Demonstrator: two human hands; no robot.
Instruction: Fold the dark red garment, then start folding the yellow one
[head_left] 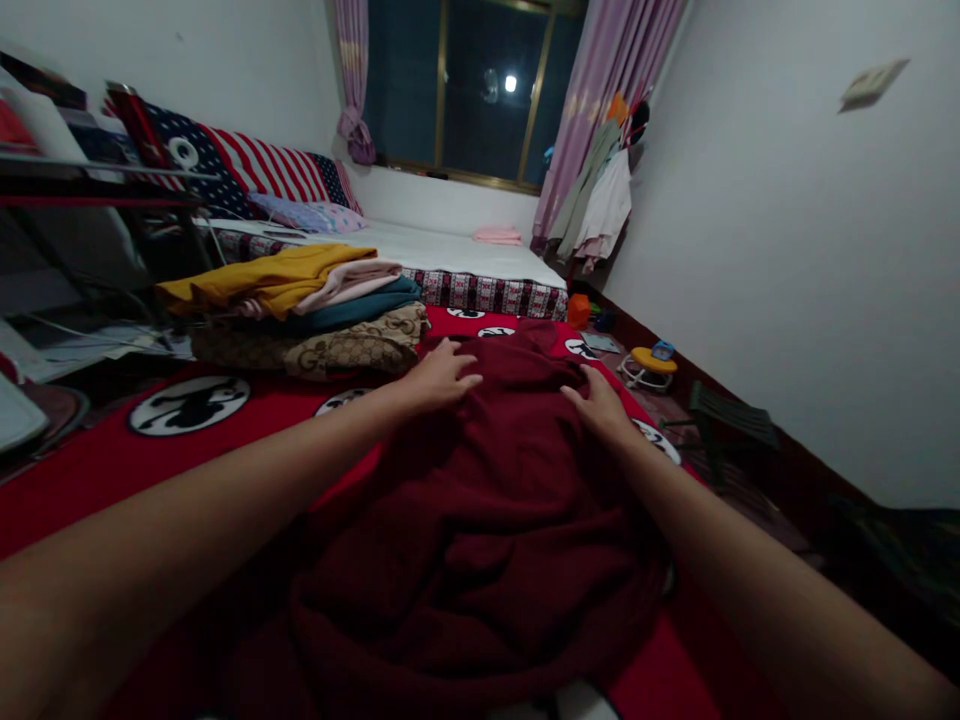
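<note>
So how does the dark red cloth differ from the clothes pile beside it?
The dark red cloth lies loose and rumpled; the clothes pile is folded and stacked. The cloth is one colour; the pile mixes yellow, pink, teal and brown. The left hand and right hand rest on the cloth, not the pile. Both lie on the red bedspread.

Maroon garment under left hand & right hand: soft cloth, matt, slightly fuzzy, heavily creased. Red cover beneath it: smoother cloth, matt, printed. Folded stack beyond left hand: matt cloth, bottom pc patterned.
</note>
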